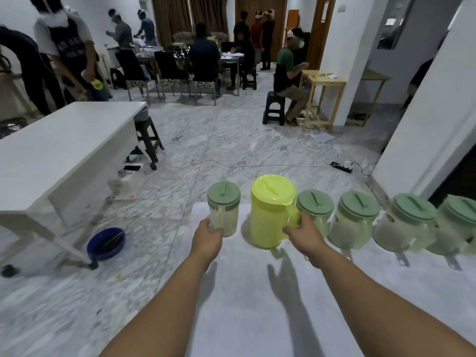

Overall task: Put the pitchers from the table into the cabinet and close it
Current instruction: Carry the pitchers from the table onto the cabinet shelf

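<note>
Both pitchers stand tall just ahead, low middle of the frame: left hand (209, 234) grips the clear pitcher (223, 208), right hand (302, 231) holds the yellow pitcher (270, 211) by its handle.

Light: dim room, soft light from above.
Shadows: dark arm shadows lie on the white table (257, 318).
Blur: the floor at the left and the near arms look smeared.
Edges: walls and the pitchers at the right bend and lean.
</note>
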